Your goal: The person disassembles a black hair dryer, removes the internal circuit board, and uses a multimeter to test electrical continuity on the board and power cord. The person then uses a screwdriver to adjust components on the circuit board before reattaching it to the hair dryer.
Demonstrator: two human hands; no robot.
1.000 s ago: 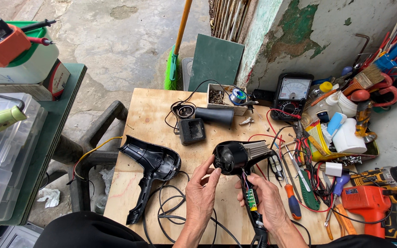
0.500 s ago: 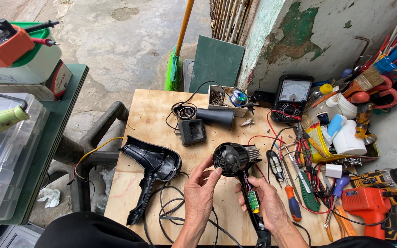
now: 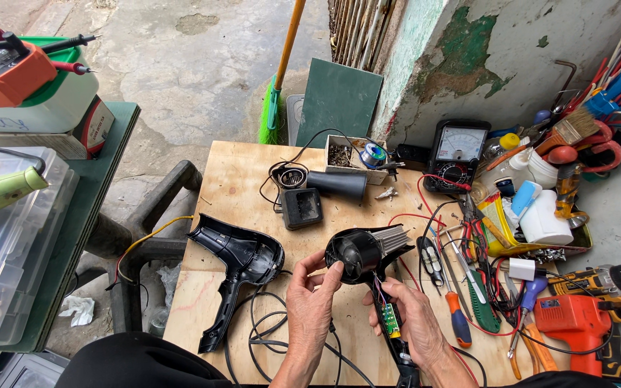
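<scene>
Near the front edge of the bare plywood tabletop (image 3: 238,172), the left hand (image 3: 310,305) pinched the round fan end of the opened black hair-dryer half (image 3: 364,251) while the right hand (image 3: 415,323) gripped its handle, tilting the wired innards up into view, the emptied black shell (image 3: 238,262) lying just leftward.

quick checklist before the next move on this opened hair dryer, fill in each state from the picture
1. Left hand has fingertips on the round fan housing: ok.
2. Right hand supports the handle with the green circuit board: ok.
3. Removed black shell half lies apart, left of the hands: ok.
4. Screwdrivers within reach on the right: ok.
5. Loose black cord coils under the left wrist, could snag: not ok.
6. Dryer unplugged: cannot tell, the cord's end is out of view.
</scene>
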